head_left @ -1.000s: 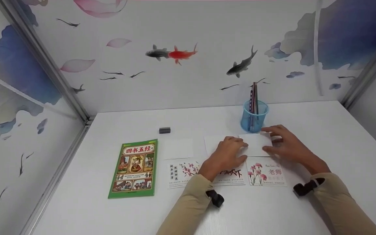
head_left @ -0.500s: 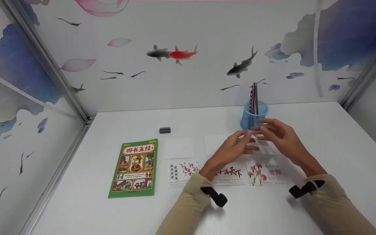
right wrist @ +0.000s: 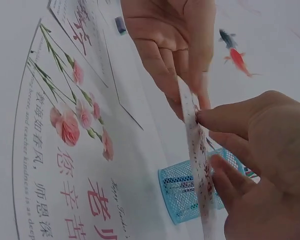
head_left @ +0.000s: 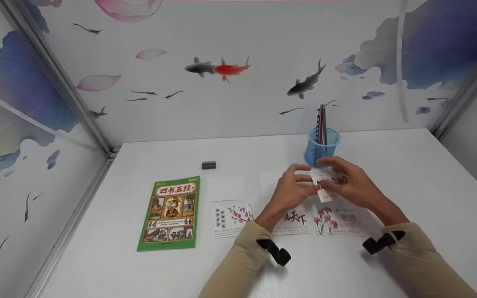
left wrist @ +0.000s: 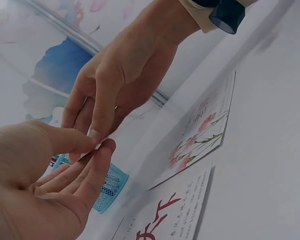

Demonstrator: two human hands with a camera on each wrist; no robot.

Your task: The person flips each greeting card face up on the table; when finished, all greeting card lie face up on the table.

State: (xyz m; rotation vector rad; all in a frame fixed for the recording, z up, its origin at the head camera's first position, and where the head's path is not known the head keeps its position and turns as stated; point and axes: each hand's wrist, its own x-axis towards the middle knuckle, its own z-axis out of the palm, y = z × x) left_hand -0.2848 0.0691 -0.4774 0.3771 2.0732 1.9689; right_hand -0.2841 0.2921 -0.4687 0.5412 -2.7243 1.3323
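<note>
Behind the row of printed cards, my left hand (head_left: 290, 189) and right hand (head_left: 356, 184) hold one raised card (head_left: 324, 193), its red lettering showing. In the right wrist view the card (right wrist: 194, 145) stands nearly edge-on, pinched between the right thumb and fingers (right wrist: 230, 172). The left thumb and fingertips (left wrist: 104, 150) pinch its other end in the left wrist view. Below the hands lies a carnation card (head_left: 340, 220). To its left are a card with red calligraphy (head_left: 297, 219), partly hidden by the left wrist, and a blossom card (head_left: 232, 219).
A blue mesh pen cup (head_left: 322, 145) with pencils stands just behind the right hand. Blank white cards (head_left: 226, 188) lie behind the printed row. Farther left are a green-bordered book (head_left: 170, 213) and a small dark grey block (head_left: 208, 165). Walls enclose the table.
The card that lay white side up under my hands has been lifted off the table and turned, so its red print shows. Both hands have come closer together around it.
</note>
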